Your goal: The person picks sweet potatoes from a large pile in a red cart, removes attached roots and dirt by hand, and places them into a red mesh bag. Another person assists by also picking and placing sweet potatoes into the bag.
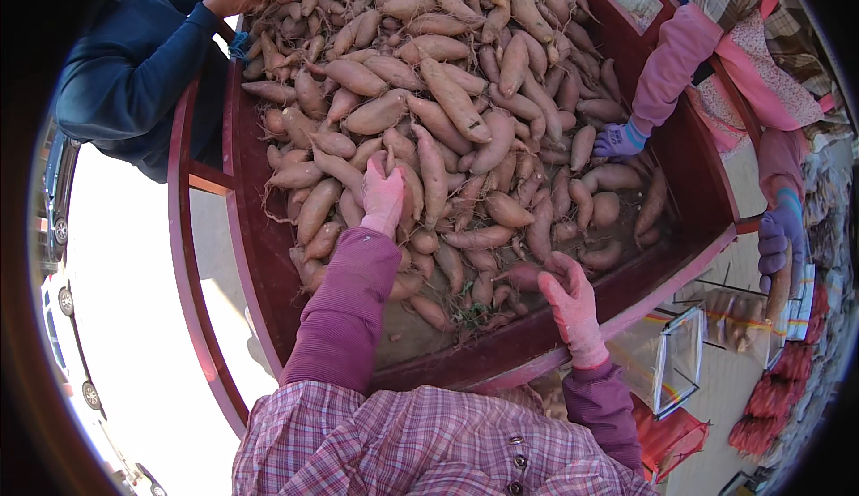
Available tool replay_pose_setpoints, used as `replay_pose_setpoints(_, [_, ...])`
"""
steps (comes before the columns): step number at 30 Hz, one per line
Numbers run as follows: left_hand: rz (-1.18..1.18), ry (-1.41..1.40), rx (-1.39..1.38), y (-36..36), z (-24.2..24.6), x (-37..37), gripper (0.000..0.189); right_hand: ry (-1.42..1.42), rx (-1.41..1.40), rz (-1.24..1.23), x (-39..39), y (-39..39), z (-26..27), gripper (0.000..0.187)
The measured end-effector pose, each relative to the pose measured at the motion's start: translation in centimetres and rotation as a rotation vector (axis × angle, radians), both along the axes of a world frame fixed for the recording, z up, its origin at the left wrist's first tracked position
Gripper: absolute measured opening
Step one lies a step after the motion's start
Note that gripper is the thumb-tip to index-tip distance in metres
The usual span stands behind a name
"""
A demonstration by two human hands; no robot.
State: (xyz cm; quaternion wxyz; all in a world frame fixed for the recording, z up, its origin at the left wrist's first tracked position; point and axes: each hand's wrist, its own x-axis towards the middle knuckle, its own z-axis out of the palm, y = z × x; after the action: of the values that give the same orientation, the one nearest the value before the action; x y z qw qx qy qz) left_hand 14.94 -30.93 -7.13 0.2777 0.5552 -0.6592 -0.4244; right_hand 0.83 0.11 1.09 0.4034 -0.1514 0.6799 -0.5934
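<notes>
A heap of sweet potatoes [456, 100], many with thin roots, fills most of a dark red metal cart bed. My left hand [383, 195], in a pink glove, reaches into the heap left of centre; its fingers touch the sweet potatoes, and whether they grip one cannot be told. At the near wall of the cart bed [470, 362], my right hand [569, 304], also in a pink glove, is raised with its fingers curved and apart, beside a reddish sweet potato [522, 276]. Some green leaves [473, 315] lie on the bed floor between my arms.
A person in dark blue [134, 73] reaches into the heap from the far left. At the right, a co-worker's purple-gloved hand [621, 141] rests in the cart; the other [778, 241] holds a sweet potato over a clear bag [735, 321]. Red mesh sacks [768, 395] lie farther right.
</notes>
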Motion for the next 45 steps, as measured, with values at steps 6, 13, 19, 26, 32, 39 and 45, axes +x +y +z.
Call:
replay_pose_setpoints(6, [-0.18,1.124,0.61,5.6,6.3,3.1,0.038,-0.131,-0.108,0.036,1.2,-0.2,0.2,0.045])
replay_pose_setpoints(13, [-0.371,1.338,0.985,12.0,10.1,0.6,0.027,-0.286,-0.292,0.31,5.4,-1.5,4.2,0.063])
replay_pose_setpoints(19, [-0.505,0.843,0.863,18.6,13.2,-1.7,0.033,-0.258,-0.237,0.215,5.2,2.2,5.2,0.061])
replay_pose_setpoints(26, [-1.038,1.064,1.272,22.1,13.4,-4.4,0.045,-0.952,-0.66,0.264,5.4,10.2,2.7,0.06])
replay_pose_setpoints(32, [-0.959,0.62,0.982,25.7,15.1,-6.2,0.049,-0.698,-0.69,0.056,5.8,13.6,2.3,0.065])
replay_pose_setpoints(39, [-1.057,0.436,0.671,28.2,14.7,-8.1,0.05,-0.739,-0.683,-0.039,5.5,16.5,2.5,0.062])
replay_pose_setpoints(45, [-0.845,0.515,0.649,27.3,12.2,-7.6,0.047,-0.906,-0.934,-0.235,5.4,17.8,1.3,0.062])
